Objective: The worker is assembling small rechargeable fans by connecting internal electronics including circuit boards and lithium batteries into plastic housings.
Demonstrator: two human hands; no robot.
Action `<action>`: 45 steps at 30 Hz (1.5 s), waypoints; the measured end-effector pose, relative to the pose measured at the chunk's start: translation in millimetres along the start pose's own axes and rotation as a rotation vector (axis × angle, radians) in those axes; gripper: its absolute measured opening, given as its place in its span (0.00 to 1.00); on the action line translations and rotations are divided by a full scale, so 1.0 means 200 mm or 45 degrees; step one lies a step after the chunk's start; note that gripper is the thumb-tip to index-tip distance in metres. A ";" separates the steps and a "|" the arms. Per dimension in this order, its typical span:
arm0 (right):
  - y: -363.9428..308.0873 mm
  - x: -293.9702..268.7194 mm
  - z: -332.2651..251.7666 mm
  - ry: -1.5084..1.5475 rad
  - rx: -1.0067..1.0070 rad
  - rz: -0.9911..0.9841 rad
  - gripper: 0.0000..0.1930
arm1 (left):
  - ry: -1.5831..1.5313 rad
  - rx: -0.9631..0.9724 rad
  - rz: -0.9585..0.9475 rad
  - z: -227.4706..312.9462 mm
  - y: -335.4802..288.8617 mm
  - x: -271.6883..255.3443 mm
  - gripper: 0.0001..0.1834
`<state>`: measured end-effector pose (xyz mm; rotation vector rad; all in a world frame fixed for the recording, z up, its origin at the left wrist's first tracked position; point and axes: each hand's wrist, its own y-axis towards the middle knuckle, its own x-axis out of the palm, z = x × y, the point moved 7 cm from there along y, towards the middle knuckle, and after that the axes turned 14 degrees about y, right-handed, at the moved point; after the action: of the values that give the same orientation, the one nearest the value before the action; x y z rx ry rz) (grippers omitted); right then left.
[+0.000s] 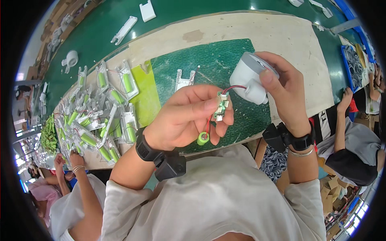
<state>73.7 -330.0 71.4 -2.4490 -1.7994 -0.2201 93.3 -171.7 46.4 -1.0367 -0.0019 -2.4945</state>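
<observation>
Left hand (183,116) pinches circuit board (220,105), right hand (287,82) curls half-open around white housing (244,74); red wires (235,86) look joined, board and green battery (203,139) below left hand not yet enclosed.

Green tabletop (193,7), beige sheet (289,42), green mat (213,54), heaped white frames (129,117) with batteries (127,83)

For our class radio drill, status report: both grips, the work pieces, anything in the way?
Left grip: pinching circuit board. Right grip: holding white-grey housing. Wires between them; green cell below board. No obstruction visible.
</observation>
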 end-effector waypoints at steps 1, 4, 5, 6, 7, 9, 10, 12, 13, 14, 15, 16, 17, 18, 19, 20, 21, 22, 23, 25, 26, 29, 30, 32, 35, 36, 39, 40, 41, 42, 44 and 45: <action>0.00 0.00 -0.01 -0.001 -0.013 -0.005 0.23 | 0.015 0.006 0.007 0.00 0.00 0.00 0.17; 0.00 0.00 -0.01 -0.029 -0.009 -0.002 0.24 | 0.035 0.011 0.013 0.00 0.00 0.00 0.17; -0.01 0.00 -0.01 -0.032 -0.010 0.001 0.24 | 0.040 0.012 0.017 -0.01 0.00 0.00 0.18; -0.01 0.00 -0.01 -0.033 -0.022 -0.001 0.24 | 0.040 0.011 0.016 -0.01 0.00 0.00 0.18; -0.01 0.00 -0.02 -0.035 -0.034 -0.003 0.25 | 0.035 0.005 0.024 -0.01 -0.01 0.00 0.18; -0.01 0.00 -0.02 -0.037 -0.032 -0.008 0.25 | 0.031 -0.001 0.031 -0.02 -0.01 0.00 0.18; -0.01 0.00 -0.02 -0.039 -0.031 -0.015 0.25 | 0.026 0.001 0.037 -0.02 -0.01 -0.01 0.18; -0.01 0.00 -0.02 -0.026 -0.035 -0.014 0.25 | 0.020 0.003 0.040 -0.02 -0.01 0.00 0.18; -0.01 0.00 -0.02 -0.014 -0.041 -0.012 0.26 | 0.033 0.004 0.017 -0.02 -0.01 0.00 0.19; -0.01 0.00 -0.02 -0.015 -0.041 -0.011 0.26 | 0.046 0.006 -0.006 -0.01 -0.01 0.01 0.19; -0.01 0.00 -0.02 -0.007 -0.042 -0.018 0.26 | 0.045 0.005 -0.006 -0.02 -0.01 0.02 0.19; -0.01 0.00 -0.02 0.001 -0.043 -0.025 0.26 | 0.042 0.006 0.019 -0.02 -0.01 0.01 0.19; -0.01 0.00 -0.02 0.001 -0.042 -0.025 0.26 | 0.038 0.007 0.044 -0.02 -0.01 0.01 0.19; -0.01 0.00 -0.02 -0.010 -0.042 -0.025 0.26 | 0.037 0.007 0.045 -0.02 -0.01 0.01 0.19; -0.01 0.00 -0.02 -0.020 -0.041 -0.025 0.26 | 0.049 0.013 0.030 -0.02 -0.01 0.01 0.20; -0.01 0.00 -0.02 -0.020 -0.041 -0.025 0.26 | 0.060 0.018 0.016 -0.02 -0.01 0.01 0.20; -0.01 0.00 -0.02 -0.028 -0.036 -0.024 0.26 | 0.059 0.018 0.015 -0.02 -0.01 0.00 0.20; -0.01 0.00 -0.02 -0.037 -0.032 -0.024 0.27 | 0.067 0.021 0.009 -0.02 -0.02 0.01 0.20; -0.01 0.00 -0.02 -0.037 -0.031 -0.023 0.27 | 0.074 0.025 0.003 -0.02 -0.02 0.01 0.20; -0.01 0.00 -0.02 -0.046 -0.035 -0.024 0.27 | 0.070 0.018 0.006 -0.02 -0.02 0.01 0.20; -0.01 0.00 -0.01 -0.046 -0.035 -0.024 0.27 | 0.067 0.012 0.010 -0.03 -0.02 0.01 0.20; -0.01 0.00 0.00 -0.041 -0.034 -0.025 0.28 | 0.078 -0.009 0.022 -0.03 -0.02 0.00 0.20; -0.01 0.00 0.00 -0.048 -0.037 -0.031 0.28 | 0.077 -0.009 0.023 -0.03 -0.02 0.00 0.20; -0.01 0.00 0.00 -0.056 -0.038 -0.038 0.27 | 0.095 0.004 0.032 -0.03 -0.02 0.00 0.20; -0.01 -0.01 0.00 -0.016 -0.040 -0.048 0.28 | 0.158 -0.019 0.026 -0.03 -0.02 0.00 0.19; -0.01 -0.01 -0.02 -0.030 -0.085 -0.039 0.28 | 0.159 -0.018 0.019 -0.03 -0.02 0.01 0.19; -0.04 -0.02 -0.07 -0.188 -0.350 -0.005 0.31 | 0.171 -0.006 0.026 -0.03 -0.02 0.02 0.19; -0.06 -0.01 -0.13 -0.325 -0.561 0.013 0.32 | 0.181 -0.029 0.075 -0.04 -0.03 0.01 0.18; -0.06 -0.01 -0.14 -0.338 -0.573 0.023 0.32 | 0.191 -0.051 0.122 -0.05 -0.04 -0.01 0.18; -0.09 0.02 -0.20 -0.532 -0.729 0.014 0.34 | 0.197 -0.043 0.105 -0.06 -0.05 -0.01 0.18; -0.10 0.05 -0.24 -0.737 -0.894 0.010 0.35 | 0.176 -0.058 0.163 -0.08 -0.06 -0.05 0.17; -0.12 0.05 -0.26 -0.768 -0.954 -0.007 0.36 | 0.186 -0.042 0.143 -0.08 -0.07 -0.05 0.16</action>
<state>51.4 -320.9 123.4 -3.2996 -2.2622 -0.1926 83.6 -158.4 29.4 -0.8414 0.1383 -2.4692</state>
